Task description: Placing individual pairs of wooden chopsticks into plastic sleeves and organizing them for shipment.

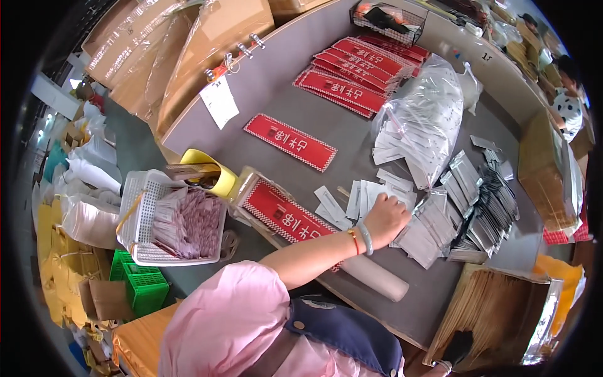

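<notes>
My left hand (383,220) reaches across the table with its fingers curled down over several small flat white packets (361,200). What lies under the fingertips is hidden. Right of it spreads a pile of clear-fronted silver packets (428,227), with dark-edged packets (490,217) stacked beyond. Below my left forearm, a red printed strip (279,210) lies along the near edge beside a pale roll (377,276). My right hand (458,345) shows as a dark shape at the lower right, over an open cardboard box (496,301); its fingers cannot be made out.
Another red strip (290,142) lies mid-table, with a stack of them (352,78) behind. A clear bag of white packets (424,113) stands right of centre. At left are a yellow holder (223,179) and a white basket (141,217) of pinkish packets. Raised walls edge the table.
</notes>
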`<state>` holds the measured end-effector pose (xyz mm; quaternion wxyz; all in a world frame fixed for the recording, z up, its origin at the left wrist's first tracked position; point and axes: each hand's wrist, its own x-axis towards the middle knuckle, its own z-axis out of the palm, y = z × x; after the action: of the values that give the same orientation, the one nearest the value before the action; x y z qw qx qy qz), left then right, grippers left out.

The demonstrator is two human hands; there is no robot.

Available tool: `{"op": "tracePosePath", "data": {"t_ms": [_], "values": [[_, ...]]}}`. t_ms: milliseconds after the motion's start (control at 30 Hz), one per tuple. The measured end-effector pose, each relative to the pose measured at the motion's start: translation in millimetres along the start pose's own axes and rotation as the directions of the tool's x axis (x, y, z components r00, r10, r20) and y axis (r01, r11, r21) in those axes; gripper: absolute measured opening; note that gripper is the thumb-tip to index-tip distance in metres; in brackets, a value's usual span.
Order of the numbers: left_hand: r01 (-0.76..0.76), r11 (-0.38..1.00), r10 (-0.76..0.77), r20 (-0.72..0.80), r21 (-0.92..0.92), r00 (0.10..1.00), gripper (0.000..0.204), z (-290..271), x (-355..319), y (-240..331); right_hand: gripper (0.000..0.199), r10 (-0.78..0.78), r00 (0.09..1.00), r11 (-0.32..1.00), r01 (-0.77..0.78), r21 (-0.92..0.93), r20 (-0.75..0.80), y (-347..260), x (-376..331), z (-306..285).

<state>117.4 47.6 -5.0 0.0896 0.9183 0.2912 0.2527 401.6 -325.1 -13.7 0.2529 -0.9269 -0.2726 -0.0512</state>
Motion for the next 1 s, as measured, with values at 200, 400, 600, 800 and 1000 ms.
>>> {"op": "tracePosePath", "data": {"t_ms": [200, 400, 600, 800, 1000], "values": [[0.033, 0.988, -0.010, 0.152, -0.149, 0.988, 0.021, 1.7, -20.0, 29.8, 0.031, 0.251, 0.893, 0.918, -0.097, -0.384, 0.374, -58.3, 22.3, -5.7], [-0.012, 0.994, 0.031, 0.173, -0.110, 0.984, 0.043, 7.3, -5.4, 37.0, 0.021, 0.067, 0.994, 0.969, -0.045, -0.244, 0.086, -10.8, 7.4, -6.8], [-0.127, 0.981, 0.143, 0.109, -0.143, 0.984, 0.031, 6.2, -8.0, 34.9, 0.012, 0.238, 0.971, 0.796, -0.198, 0.572, 0.004, -27.0, 3.9, -6.5], [0.105, 0.946, 0.049, 0.456, -0.306, 0.889, 0.022, -45.8, -55.7, 31.7, 0.013, -0.382, 0.886, 0.902, 0.297, 0.313, 0.262, -136.1, -25.1, 15.7], [0.124, 0.974, -0.072, 0.261, -0.187, 0.963, 0.065, -92.4, -97.3, 6.7, 0.026, -0.446, 0.601, 0.849, 0.519, 0.100, 0.663, -182.4, -31.0, 22.6]]}}
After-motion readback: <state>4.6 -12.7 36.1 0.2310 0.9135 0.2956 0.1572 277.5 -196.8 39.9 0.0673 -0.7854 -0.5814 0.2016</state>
